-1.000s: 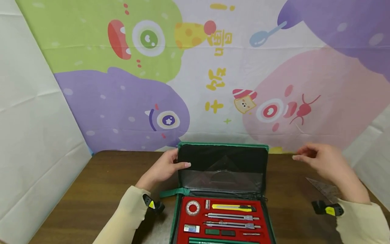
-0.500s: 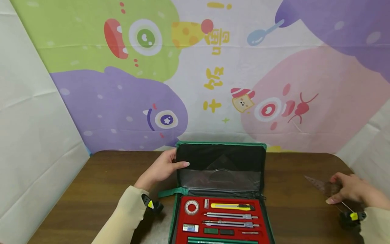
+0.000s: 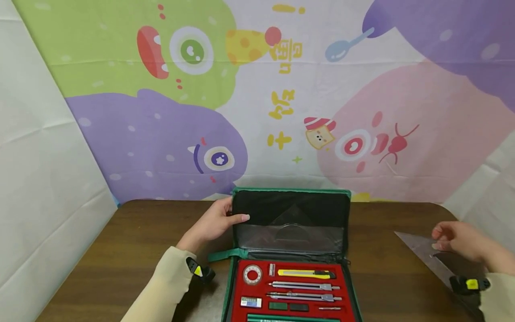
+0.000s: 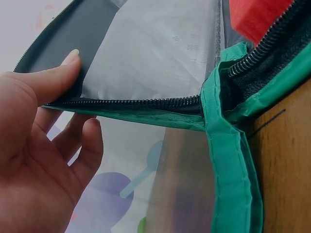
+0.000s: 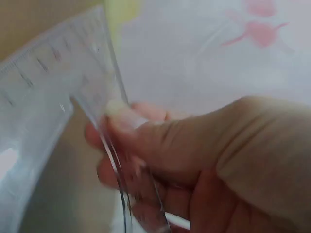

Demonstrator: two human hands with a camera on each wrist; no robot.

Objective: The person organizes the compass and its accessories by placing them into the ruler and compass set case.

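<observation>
My left hand (image 3: 213,222) holds the left edge of the raised lid of a green zip case (image 3: 342,203), thumb on the black inner face and fingers behind. A clear pocket (image 4: 150,53) on the lid holds a see-through triangle (image 3: 295,219) with a curved outline. My right hand (image 3: 462,241) pinches a clear plastic set square (image 3: 422,255) by one side, to the right of the case. In the right wrist view, ruled marks run along the set square's edge (image 5: 53,51) and the thumb lies over one of its bars.
The case's red tray (image 3: 237,308) holds a round white dial, a sharpener, a yellow cutter (image 3: 301,273), two compasses (image 3: 303,285), an eraser (image 3: 251,302) and green pencils. A green strap (image 3: 221,255) sticks out leftward. A cartoon-printed cloth stands behind the brown table (image 3: 153,232).
My right hand has come down from the back of the table to the right and taken hold of the set square, now raised at an angle. The left hand stays on the lid.
</observation>
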